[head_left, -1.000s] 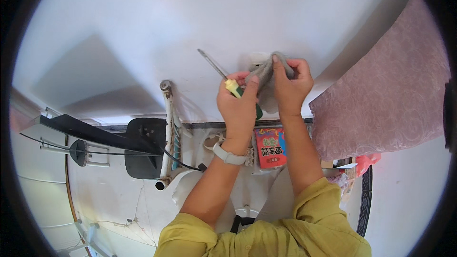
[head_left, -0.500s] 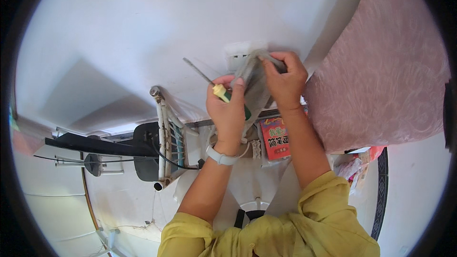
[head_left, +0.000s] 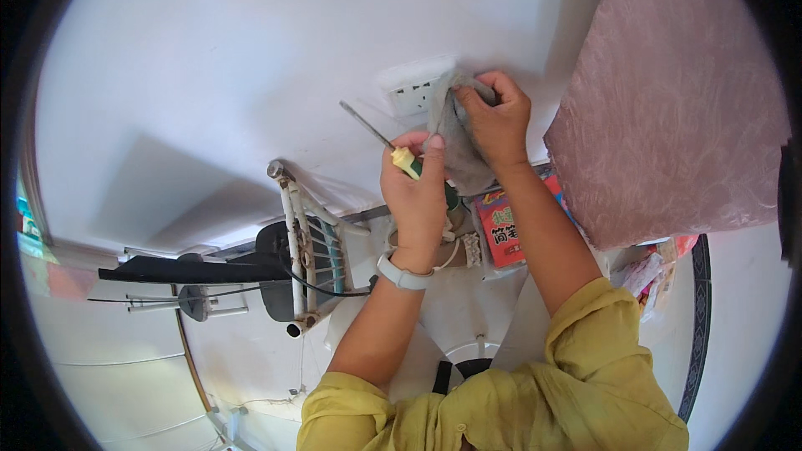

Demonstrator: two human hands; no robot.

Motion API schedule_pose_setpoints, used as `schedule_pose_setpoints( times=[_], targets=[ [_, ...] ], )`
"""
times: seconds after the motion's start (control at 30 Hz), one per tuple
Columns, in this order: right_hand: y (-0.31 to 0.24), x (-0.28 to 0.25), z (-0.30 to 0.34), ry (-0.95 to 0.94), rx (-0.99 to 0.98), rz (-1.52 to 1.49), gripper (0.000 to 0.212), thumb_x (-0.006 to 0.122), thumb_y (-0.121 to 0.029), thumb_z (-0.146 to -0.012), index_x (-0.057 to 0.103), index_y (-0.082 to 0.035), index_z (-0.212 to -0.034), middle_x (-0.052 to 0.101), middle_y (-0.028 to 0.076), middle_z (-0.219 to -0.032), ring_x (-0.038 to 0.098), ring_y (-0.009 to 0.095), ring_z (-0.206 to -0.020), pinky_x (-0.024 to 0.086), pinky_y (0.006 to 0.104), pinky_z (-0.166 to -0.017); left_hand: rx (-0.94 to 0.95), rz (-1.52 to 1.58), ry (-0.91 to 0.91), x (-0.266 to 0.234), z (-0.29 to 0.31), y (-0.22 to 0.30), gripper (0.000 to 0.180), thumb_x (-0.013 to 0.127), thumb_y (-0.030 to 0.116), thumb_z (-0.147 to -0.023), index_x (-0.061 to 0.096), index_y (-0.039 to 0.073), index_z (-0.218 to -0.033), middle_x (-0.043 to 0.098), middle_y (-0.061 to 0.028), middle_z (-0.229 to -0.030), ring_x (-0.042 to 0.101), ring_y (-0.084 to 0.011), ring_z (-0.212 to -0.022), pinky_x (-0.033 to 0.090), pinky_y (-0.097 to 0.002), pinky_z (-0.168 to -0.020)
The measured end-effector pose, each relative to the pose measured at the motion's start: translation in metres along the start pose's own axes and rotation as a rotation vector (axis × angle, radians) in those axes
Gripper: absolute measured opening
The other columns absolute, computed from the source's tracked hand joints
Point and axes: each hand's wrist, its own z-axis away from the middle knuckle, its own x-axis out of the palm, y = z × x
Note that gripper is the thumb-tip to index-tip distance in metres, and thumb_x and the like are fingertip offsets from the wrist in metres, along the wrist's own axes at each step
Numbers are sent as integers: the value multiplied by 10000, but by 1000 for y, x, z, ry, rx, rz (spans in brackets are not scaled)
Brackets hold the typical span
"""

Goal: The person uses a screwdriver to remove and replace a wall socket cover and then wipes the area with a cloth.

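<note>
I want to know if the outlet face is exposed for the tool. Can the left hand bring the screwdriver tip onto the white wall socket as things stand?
Probably only partly. The right hand presses a grey cloth over the wall socket's right side; its left part is bare, and the left hand's screwdriver points just beside it.

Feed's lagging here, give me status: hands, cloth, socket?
Left hand gripping screwdriver. Right hand pressing grey cloth against wall socket. Pink curtain close on the right.

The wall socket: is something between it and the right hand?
Yes. A grey cloth lies between the right hand and the white wall socket, covering its right part. The left hand holds a screwdriver just beside it.
</note>
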Motion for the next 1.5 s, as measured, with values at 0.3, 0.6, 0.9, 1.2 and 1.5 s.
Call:
schedule_pose_setpoints(
  times=[0.3,0.6,0.9,1.2,1.5],
  targets=[
    [35,-1,28,-134,77,325,287,742,-188,-653,535,12,-650,519,156,-591,514,171,-520,419,335,-521,-213,7,39,-18,6,-21,147,609,103,-839,515,35,-929,516,-10,-760,475,-81,-596,402,-211,-544],
    [-8,10,12,-40,-28,-67,206,735,-122,-663,583,-3,-736,593,77,-643,548,136,-601,452,286,-581,56,-70,-23,-13,11,3,165,612,140,-854,513,42,-942,506,-4,-771,478,-75,-614,405,-204,-563],
    [28,-13,18,-183,121,86,248,739,-155,-640,599,-10,-786,604,103,-717,564,161,-651,461,303,-619,-60,-62,-36,-14,14,-13,145,614,113,-841,519,40,-922,523,-6,-760,480,-76,-600,409,-209,-545],
    [-43,-57,34,-759,188,5,281,531,-189,-886,577,-1,-1090,638,76,-925,576,115,-881,461,263,-767,34,-290,-383,-11,29,-16,153,583,39,-808,518,22,-946,550,-10,-786,501,-76,-632,412,-206,-564],
    [-55,-41,33,-648,346,-152,356,424,-260,-943,541,24,-1123,628,85,-830,560,95,-712,466,239,-662,-150,-107,-462,-3,36,-13,200,545,-7,-796,519,13,-993,544,-7,-759,499,-78,-610,408,-207,-544]
  ],
)
